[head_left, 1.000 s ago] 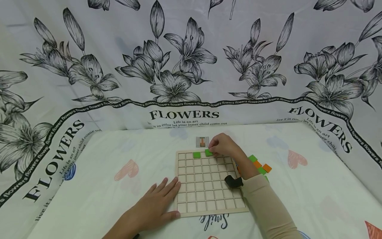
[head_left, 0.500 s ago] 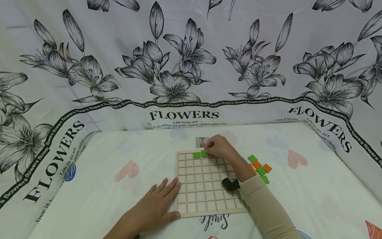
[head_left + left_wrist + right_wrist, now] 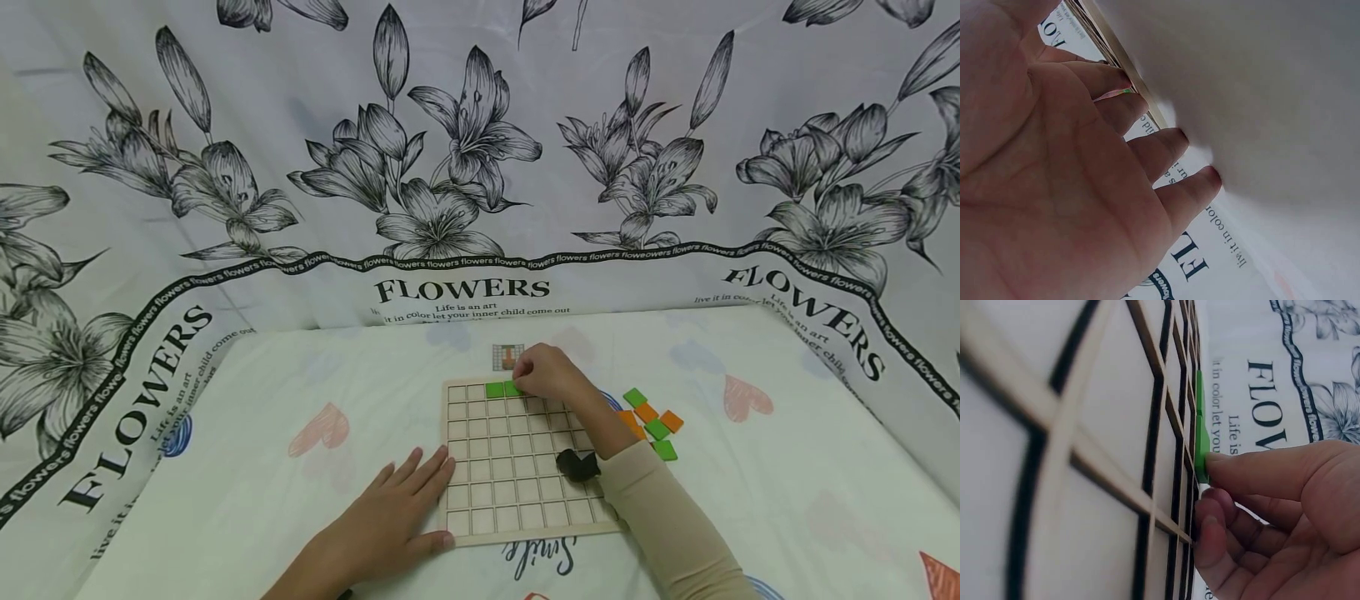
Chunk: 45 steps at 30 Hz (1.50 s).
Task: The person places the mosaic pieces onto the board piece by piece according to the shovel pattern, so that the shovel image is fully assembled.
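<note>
A square wooden grid board (image 3: 482,471) lies in front of me. My right hand (image 3: 553,374) is at its far edge, thumb and fingertips on the right side of a green square tile (image 3: 1201,450). That tile sits at a far-row cell, directly right of another green tile (image 3: 494,390). In the right wrist view the thumb (image 3: 1254,472) lies against the tile's edge and the other fingers curl below it. My left hand (image 3: 390,512) lies flat with spread fingers, fingertips and thumb at the board's left edge; the left wrist view shows its palm side.
Several loose green tiles (image 3: 634,397) and orange tiles (image 3: 671,422) lie right of the board, partly behind my right forearm. A small printed grid card (image 3: 502,357) lies beyond the far edge. A black wrist-worn device (image 3: 576,466) hangs over the board. A flower-printed cloth (image 3: 465,183) rises behind.
My right hand has moved a little left with the green tile, which went from tilted and apart to lying beside the other green tile. My left hand has stayed put.
</note>
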{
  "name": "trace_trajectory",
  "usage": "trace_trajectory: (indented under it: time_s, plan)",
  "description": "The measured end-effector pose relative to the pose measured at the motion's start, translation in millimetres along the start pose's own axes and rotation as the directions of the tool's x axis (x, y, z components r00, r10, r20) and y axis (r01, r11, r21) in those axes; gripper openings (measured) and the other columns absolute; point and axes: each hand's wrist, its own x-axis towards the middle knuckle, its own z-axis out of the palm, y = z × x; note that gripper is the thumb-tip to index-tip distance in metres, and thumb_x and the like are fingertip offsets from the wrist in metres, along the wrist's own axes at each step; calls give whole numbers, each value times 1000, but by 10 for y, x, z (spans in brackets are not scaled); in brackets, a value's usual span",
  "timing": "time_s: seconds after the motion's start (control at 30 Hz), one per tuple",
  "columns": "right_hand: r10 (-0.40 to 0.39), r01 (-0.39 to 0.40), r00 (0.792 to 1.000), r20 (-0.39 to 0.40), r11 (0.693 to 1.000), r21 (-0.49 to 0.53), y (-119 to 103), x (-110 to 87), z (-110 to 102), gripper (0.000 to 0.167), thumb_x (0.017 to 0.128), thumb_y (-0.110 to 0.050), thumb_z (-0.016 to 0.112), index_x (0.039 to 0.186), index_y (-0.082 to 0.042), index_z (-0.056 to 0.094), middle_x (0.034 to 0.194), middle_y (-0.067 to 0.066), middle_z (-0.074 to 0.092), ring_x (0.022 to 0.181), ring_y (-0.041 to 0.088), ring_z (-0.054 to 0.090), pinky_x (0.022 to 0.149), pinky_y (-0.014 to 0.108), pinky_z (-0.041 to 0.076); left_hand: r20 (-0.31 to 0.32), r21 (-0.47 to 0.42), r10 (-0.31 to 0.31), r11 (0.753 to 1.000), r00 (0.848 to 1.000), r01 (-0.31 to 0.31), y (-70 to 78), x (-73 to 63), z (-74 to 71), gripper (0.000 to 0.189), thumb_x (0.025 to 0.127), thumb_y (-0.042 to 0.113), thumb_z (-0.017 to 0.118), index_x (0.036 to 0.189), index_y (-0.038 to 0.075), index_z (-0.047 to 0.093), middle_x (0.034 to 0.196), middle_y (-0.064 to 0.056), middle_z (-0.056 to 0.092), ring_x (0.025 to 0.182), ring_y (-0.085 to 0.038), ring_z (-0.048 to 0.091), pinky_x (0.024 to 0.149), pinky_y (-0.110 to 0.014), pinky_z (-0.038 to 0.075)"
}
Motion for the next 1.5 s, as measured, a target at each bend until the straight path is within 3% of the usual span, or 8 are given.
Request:
trace_trajectory:
  time_s: [0.33,0.57,0.73,0.87,1.0,1.17,1.33,1.5]
  plan:
    - [-38,39,999,14,994,-101,-18,-38,-26,9,89,-5,72,89,-9,80,94,0,73,86,17,64,78,38,54,11,12,-9,1000,1000,9,-6,12,24,85,95,63,53,158,11,33,164,-7,26,148,-37,23,111,-63,27]
    - [-13,22,998,68,991,-134,41,-132,-309,17,91,-5,67,105,-4,76,105,8,70,97,25,63,83,43,53,10,25,0,1000,1000,0,7,14,2,84,95,62,54,157,10,33,164,-8,26,148,-38,23,111,-62,28]
    - [66,-41,992,112,975,-218,216,-255,-678,16,94,-11,67,106,-3,73,106,12,65,94,29,62,79,46,52,-2,31,12,999,1000,-12,16,9,-16,83,96,60,55,157,8,34,163,-9,27,148,-38,24,111,-62,28]
    - [191,-157,974,118,956,-247,404,-375,-893,11,90,-13,70,97,-4,70,95,10,63,80,26,58,69,41,51,-4,33,12,999,1000,-12,14,5,-15,83,96,60,54,157,8,34,163,-9,27,147,-38,24,110,-62,29]
    - [339,-306,932,127,925,-224,544,-478,-1011,12,85,-10,75,92,-5,67,89,10,61,79,28,56,67,38,51,-7,31,14,999,1000,-14,5,-2,-2,83,96,61,54,157,8,34,163,-8,27,147,-38,25,110,-62,29]
    - [442,-408,880,175,891,-199,648,-520,-1033,19,81,-7,80,94,-4,65,88,11,60,79,29,56,68,37,52,-9,39,16,999,1000,-15,-7,0,9,83,95,60,54,157,8,34,163,-9,27,147,-38,25,110,-62,29]
    - [436,-401,884,170,893,-202,657,-480,-963,19,78,0,80,89,-3,65,81,12,57,66,23,54,60,32,51,3,33,8,999,1000,-8,-6,9,12,84,95,61,55,157,9,33,163,-8,27,148,-38,24,110,-63,29]
    - [412,-374,899,147,898,-231,623,-463,-923,18,75,3,79,87,-3,66,82,12,58,68,24,54,60,32,52,4,31,5,1000,1000,-5,7,11,5,84,95,61,55,157,9,33,163,-9,27,148,-38,24,110,-63,29]
